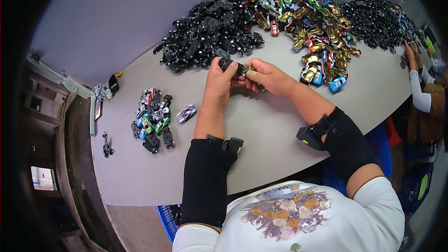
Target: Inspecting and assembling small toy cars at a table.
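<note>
Above the middle of the table, my two hands meet. My left hand point(217, 83) is closed around a black toy car chassis point(227, 63), thumb pressed on top. My right hand point(269, 75) pinches a dark green piece point(257, 84) against the chassis's right end; fingers cover much of it, so its kind is unclear. Just beyond my left hand lies a heap of black toy car chassis point(205, 32). Farther right spreads a heap of colourful and gold toy car bodies point(322, 37). A white-and-purple toy car point(187, 114) rests left of my left forearm.
Several toy cars point(148, 123) are clustered at left, with a small black part point(107, 145) near the table's edge point(100, 177). Another black heap point(371, 21) stands at the far right, near a co-worker's hands point(411, 55). Blue crates point(167, 219) sit below the table.
</note>
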`<state>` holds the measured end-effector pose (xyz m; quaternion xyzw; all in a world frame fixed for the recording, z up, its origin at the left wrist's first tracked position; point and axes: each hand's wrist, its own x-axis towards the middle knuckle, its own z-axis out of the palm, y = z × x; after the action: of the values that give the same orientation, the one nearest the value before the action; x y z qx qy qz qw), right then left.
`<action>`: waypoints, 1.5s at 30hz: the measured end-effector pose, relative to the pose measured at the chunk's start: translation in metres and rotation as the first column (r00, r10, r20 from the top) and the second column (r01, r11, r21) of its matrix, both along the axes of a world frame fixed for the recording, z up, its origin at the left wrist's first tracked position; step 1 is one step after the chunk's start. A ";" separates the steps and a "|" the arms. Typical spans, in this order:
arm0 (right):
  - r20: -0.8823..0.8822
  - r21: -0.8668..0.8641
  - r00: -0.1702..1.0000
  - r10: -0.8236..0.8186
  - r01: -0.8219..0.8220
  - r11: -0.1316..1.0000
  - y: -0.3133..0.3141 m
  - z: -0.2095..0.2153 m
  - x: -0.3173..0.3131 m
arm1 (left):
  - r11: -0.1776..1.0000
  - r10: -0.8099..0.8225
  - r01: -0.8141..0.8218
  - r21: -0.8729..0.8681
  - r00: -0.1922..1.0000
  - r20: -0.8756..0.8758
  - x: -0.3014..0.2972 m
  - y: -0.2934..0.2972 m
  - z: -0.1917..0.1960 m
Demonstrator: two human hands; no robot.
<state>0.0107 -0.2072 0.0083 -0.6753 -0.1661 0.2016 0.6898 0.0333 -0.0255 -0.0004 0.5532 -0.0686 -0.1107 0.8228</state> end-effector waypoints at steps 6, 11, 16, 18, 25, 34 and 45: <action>0.020 0.039 1.000 -0.015 0.014 0.999 0.001 -0.002 -0.001 | 0.999 0.022 -0.024 0.035 0.999 0.034 -0.002 -0.005 0.003; 0.001 0.094 1.000 -0.031 0.031 0.995 0.003 0.003 -0.002 | 1.000 0.012 -0.012 -0.001 1.000 0.022 -0.003 -0.002 0.005; 0.017 0.083 0.999 -0.039 0.037 0.996 0.003 0.002 -0.002 | 0.999 0.029 -0.031 0.040 0.998 0.057 -0.003 -0.004 0.006; 0.024 0.047 0.999 -0.025 0.024 0.999 0.002 0.002 -0.001 | 0.998 0.038 -0.041 0.057 0.998 0.056 -0.004 -0.007 0.008; 0.006 0.075 0.996 -0.088 0.088 0.993 0.011 -0.007 -0.001 | 0.958 0.113 -0.152 0.244 0.979 0.167 -0.006 -0.011 0.011; 0.009 -0.078 0.991 -0.130 0.130 0.988 0.006 -0.005 0.003 | 0.928 0.140 -0.170 0.331 0.984 0.113 -0.009 -0.018 0.012; 0.062 -0.082 0.973 -0.221 0.226 0.971 -0.022 0.006 0.018 | 0.924 -0.183 0.182 0.338 0.983 -0.027 -0.012 -0.022 0.003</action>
<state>0.0286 -0.2288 0.0148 -0.7248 -0.0978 0.1120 0.6728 0.0212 -0.0479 0.0026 0.6778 -0.1016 -0.1956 0.7014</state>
